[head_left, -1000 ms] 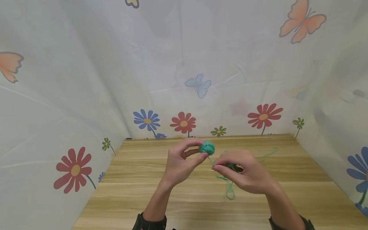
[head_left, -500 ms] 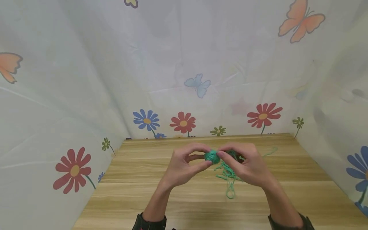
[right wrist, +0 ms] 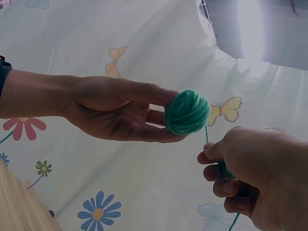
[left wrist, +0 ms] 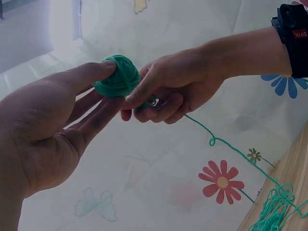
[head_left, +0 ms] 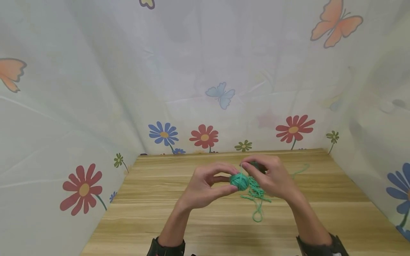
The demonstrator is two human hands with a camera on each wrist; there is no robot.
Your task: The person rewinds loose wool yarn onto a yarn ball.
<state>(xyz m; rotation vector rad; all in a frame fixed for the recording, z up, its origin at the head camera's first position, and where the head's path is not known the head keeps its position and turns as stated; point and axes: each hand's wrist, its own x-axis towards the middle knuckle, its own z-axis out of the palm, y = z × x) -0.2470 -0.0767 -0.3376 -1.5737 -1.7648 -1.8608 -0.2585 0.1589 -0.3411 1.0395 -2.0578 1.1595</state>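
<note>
A small green ball of yarn [head_left: 239, 181] is held above the table between the thumb and fingertips of my left hand [head_left: 208, 185]. From the ball a short strand [right wrist: 207, 133] runs to my right hand [head_left: 270, 174], which pinches it between thumb and forefinger, just above and right of the ball in the head view. In the right wrist view the other fingers of that hand curl round the yarn, and its tail leaves below them. The left wrist view shows this tail [left wrist: 230, 144] trailing down to a loose heap of yarn [left wrist: 272, 211].
On the wooden table [head_left: 160, 213] the loose green yarn lies under and beyond my right hand, with one loop [head_left: 257, 216] toward me and an end [head_left: 301, 170] at the right. A white curtain [head_left: 179, 71] printed with flowers and butterflies encloses the back and sides.
My right hand has moved from below right of the ball, across its near side, to above it, carrying the strand round. The left hand and ball have shifted slightly right and down.
</note>
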